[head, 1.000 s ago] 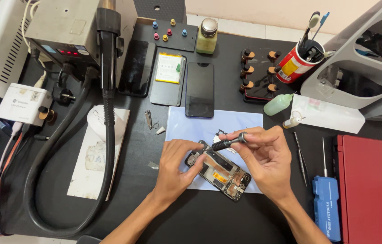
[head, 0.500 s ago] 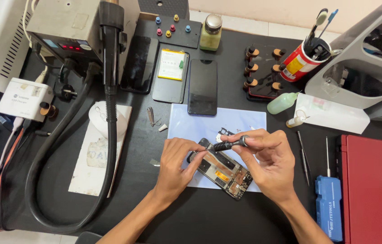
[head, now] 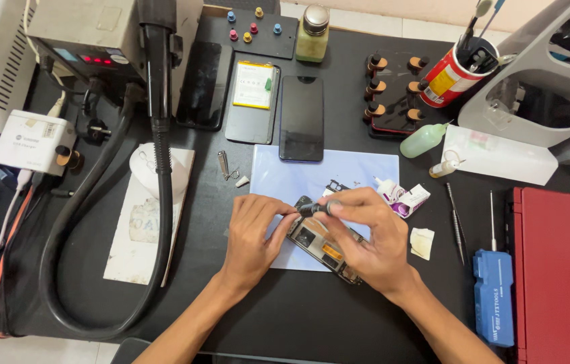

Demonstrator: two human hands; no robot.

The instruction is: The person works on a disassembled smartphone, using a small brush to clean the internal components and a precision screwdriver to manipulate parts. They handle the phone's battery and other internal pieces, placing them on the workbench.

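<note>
left hand (head: 252,232) steadies the open phone (head: 322,249) on the blue mat (head: 366,172); right hand (head: 366,236) pinches a black tool (head: 312,209).

Two hands over an opened phone on a sheet at the middle of a table.

The opened phone (head: 322,248) lies on the sheet (head: 359,172), between the left hand (head: 252,232) and right hand (head: 369,236). Behind the sheet lies a second phone (head: 302,118); a tool case (head: 494,296) sits right, a hose (head: 89,222) curls left.
</note>
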